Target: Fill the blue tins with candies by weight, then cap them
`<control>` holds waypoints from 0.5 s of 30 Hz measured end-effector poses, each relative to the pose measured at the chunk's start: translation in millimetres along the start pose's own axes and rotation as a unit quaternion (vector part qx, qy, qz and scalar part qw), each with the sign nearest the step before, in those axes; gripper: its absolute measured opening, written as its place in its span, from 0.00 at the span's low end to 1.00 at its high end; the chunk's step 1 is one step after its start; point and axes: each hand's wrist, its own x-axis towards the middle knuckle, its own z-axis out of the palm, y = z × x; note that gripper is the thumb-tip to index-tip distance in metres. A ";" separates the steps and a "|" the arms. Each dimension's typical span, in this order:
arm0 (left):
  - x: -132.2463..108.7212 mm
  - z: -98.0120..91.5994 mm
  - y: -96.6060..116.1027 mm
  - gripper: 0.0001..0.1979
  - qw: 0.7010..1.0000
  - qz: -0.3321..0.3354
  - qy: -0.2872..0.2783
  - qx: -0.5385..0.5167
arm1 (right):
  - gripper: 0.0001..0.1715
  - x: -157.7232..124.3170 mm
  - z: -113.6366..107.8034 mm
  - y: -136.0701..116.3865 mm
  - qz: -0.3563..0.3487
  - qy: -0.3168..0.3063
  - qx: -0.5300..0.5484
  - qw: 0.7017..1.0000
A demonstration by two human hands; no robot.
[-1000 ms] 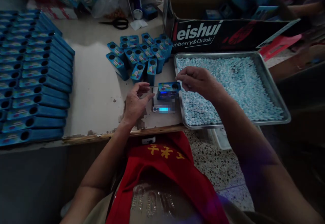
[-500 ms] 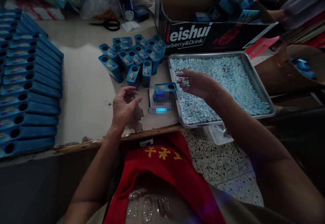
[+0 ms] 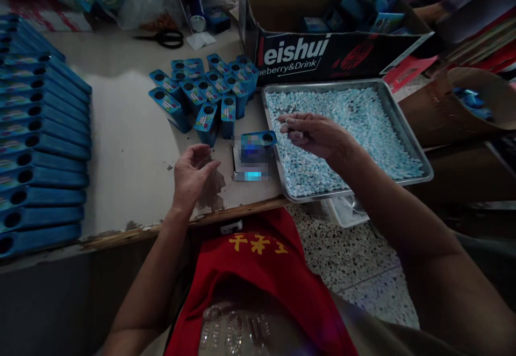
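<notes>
My right hand [image 3: 312, 134] is over the left part of a metal tray [image 3: 428, 176] of small white and pale-blue tablets [image 3: 355, 130]. Its fingers are curled together, with a few tablets in them. Just left of the fingertips, a blue flat container [image 3: 252, 136] with a round hole in its top stands on a small scale [image 3: 237, 174]; the scale's lit display is blurred out. My left hand [image 3: 195, 173] hovers left of the scale, fingers curved and apart, holding nothing. Behind it stand several more blue containers [image 3: 206, 122], upright with their holes facing up.
Rows of blue containers [image 3: 44, 154] line the table's left side. Scissors [image 3: 167, 38] and a can [image 3: 195, 12] lie farther back. A black carton [image 3: 298, 57] holding blue containers borders the tray. A brown box [image 3: 435, 108] and another person's arm [image 3: 439, 9] are at right.
My right hand's fingers have closed more tightly around the tablets, thumb against the fingertips. The left hand keeps its place beside the scale. The whole view has shifted slightly.
</notes>
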 end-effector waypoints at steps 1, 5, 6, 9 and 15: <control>-0.7 -0.7 -0.6 0.26 1.000 -0.003 0.001 -0.004 | 0.01 0.4 1.9 0.0 -0.015 -0.010 -0.013 1.000; -4.6 -2.3 -1.5 0.27 1.000 -0.010 0.001 -0.019 | 0.14 3.9 14.0 2.8 -0.081 -0.030 -0.118 0.989; -5.4 -2.6 -1.5 0.27 1.000 -0.011 0.001 -0.021 | 0.15 5.0 17.4 3.8 -0.094 -0.030 -0.148 0.984; -6.0 -3.6 -0.8 0.27 1.000 -0.010 0.002 -0.020 | 0.18 7.3 25.2 6.5 -0.118 -0.025 -0.220 0.968; 0.6 1.8 5.1 0.27 1.000 0.018 -0.013 0.011 | 0.22 6.1 29.1 10.7 -0.149 0.013 -0.256 0.955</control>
